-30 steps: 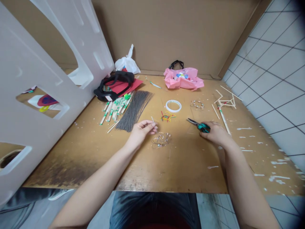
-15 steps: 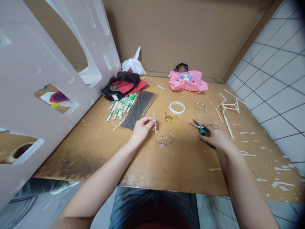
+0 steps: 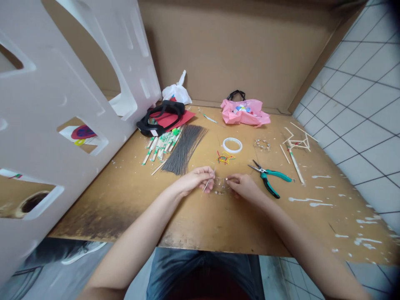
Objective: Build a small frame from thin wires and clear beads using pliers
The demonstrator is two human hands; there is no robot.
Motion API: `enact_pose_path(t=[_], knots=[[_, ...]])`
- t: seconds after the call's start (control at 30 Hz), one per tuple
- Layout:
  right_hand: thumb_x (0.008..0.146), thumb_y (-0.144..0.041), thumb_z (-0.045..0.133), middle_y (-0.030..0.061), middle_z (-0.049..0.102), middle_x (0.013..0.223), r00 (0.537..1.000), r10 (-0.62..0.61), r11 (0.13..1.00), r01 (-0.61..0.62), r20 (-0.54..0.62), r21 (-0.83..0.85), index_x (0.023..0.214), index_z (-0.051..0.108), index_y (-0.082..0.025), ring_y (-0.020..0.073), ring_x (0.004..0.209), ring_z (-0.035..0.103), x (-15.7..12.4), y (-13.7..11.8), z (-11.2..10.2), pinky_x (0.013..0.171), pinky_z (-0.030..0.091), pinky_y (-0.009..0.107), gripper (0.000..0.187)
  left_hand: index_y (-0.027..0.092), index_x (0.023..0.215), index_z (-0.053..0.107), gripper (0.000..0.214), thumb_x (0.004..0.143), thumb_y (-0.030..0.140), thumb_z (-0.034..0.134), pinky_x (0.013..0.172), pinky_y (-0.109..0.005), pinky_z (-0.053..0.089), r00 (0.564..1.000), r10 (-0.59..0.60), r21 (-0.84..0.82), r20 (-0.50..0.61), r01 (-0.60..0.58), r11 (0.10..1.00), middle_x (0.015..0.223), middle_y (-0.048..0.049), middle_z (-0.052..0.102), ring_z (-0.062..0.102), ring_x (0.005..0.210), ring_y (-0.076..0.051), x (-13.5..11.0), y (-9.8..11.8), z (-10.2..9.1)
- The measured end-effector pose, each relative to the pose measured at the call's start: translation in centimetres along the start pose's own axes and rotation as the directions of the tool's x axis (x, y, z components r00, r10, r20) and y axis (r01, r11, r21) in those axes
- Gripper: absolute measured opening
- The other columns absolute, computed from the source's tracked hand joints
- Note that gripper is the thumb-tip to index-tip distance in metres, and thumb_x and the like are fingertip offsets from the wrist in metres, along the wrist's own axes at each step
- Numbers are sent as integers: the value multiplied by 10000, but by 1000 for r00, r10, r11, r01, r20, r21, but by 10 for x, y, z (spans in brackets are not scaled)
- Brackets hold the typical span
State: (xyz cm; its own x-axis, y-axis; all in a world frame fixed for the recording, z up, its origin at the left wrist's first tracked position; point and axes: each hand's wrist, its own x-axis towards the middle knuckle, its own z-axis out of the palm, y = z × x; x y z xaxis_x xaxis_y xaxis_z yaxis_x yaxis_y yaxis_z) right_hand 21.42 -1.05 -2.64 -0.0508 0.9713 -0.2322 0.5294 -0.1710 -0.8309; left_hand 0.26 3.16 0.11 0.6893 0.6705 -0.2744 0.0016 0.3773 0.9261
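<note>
- Our left grip (image 3: 196, 180) pinches a thin rod (image 3: 206, 185) between its fingertips, with the rod's end at the beaded wire frame (image 3: 220, 185).
- Our right grip (image 3: 245, 186) pinches that frame from the other side, so the frame sits between both grips, above the counter (image 3: 103, 204).
- Just right of the right grip lie green-handled pliers (image 3: 268, 179).
- Ahead of our grips are coloured rubber bands (image 3: 225, 158) and a white tape ring (image 3: 232, 145).
- Left of the left grip lies a dark wire bundle (image 3: 184, 155).

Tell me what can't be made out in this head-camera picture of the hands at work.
The thin stick in the left hand: head view, its held end hidden by fingers.
The wire piece by the right hand: head view, fingers cover part, strands too fine.
The pink bag's contents: head view, too small, folds hide them.
</note>
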Motion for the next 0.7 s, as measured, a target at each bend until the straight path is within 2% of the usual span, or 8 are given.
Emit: enact_pose_path(t=[0.1,0.2,0.33,0.43,0.5,0.7], knots=[[777,-389,542,-14,620,537,996,-8,998,13,-94,57,910,618,-179,122,371,530,-4,2,-2,398,418,242,260,161,736,489,289,728,411,635,493,-205,407,1000,0,30,7,0,1000,587,0,601,551,481,-94,-2,-1,6],[773,-430,543,-10,628,571,982,-46,993,64,-181,96,934,592,-181,124,409,547,-12,0,-7,442,433,248,300,158,740,489,275,742,390,636,535,-212,418,998,49,-7,-34,-49,999,619,3,597,553,526,-91,0,-6,14],[779,-462,528,-17,615,569,966,-114,976,152,-232,155,939,570,-185,129,431,554,-19,-7,-9,479,447,259,323,163,757,476,222,775,336,615,517,-200,398,978,173,-167,-114,-191,967,575,39,530,497,493,-72,6,-13,23],[787,-475,510,-24,599,563,967,-113,966,161,-228,204,928,551,-186,126,432,548,-20,-9,-7,478,448,257,324,167,756,467,187,790,295,599,444,-181,354,963,233,-306,-133,-263,915,521,61,443,407,424,-57,8,-14,26],[788,-480,503,-29,584,552,970,-109,958,161,-219,238,925,540,-183,122,425,535,-20,-9,-6,466,444,253,329,167,771,475,146,797,260,585,392,-163,308,970,216,-403,-113,-244,882,511,65,409,357,391,-48,8,-13,26],[812,-455,482,-37,545,532,965,-111,952,172,-238,254,922,538,-189,108,420,495,-22,-10,-6,433,405,230,292,145,769,520,64,813,187,539,300,-125,149,995,96,-654,27,-55,754,476,83,251,195,327,-22,7,-9,18]])
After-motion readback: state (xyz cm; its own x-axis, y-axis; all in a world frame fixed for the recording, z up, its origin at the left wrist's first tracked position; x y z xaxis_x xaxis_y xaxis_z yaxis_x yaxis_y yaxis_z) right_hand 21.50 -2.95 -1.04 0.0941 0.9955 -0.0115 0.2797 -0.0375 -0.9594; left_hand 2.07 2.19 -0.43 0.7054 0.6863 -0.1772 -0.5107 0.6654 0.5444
